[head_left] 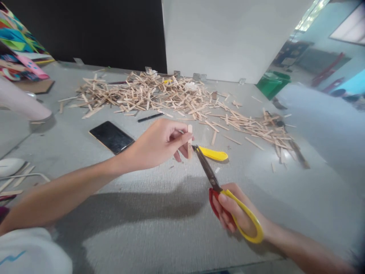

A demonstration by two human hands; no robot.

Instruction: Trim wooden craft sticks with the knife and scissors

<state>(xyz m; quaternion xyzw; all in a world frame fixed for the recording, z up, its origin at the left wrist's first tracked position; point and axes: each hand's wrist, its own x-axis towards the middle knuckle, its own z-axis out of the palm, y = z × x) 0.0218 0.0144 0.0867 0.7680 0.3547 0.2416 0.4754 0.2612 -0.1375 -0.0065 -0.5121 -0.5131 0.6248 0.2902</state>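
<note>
Between the thumb and fingers of my left hand (pixel 168 139) a short wooden craft stick (pixel 189 150) is pinched upright, with a small dark mark on its face. My right hand (pixel 238 207) grips a pair of scissors (pixel 209 171) by its red and yellow handles. The scissor tips point up and left and come close to the stick's right edge; whether they touch it I cannot tell. Just behind the blades lies a yellow-handled cutter (pixel 213 153) on the table. A black phone (pixel 111 136) rests flat, left of my left hand.
A wide pile of craft sticks (pixel 137 93) covers the back of the grey table (pixel 142 236), trailing off to the right. In front of it lies a black pen (pixel 150 117). A pale cylinder (pixel 23 99) and colourful items are at left; a green bin (pixel 272 84) stands beyond.
</note>
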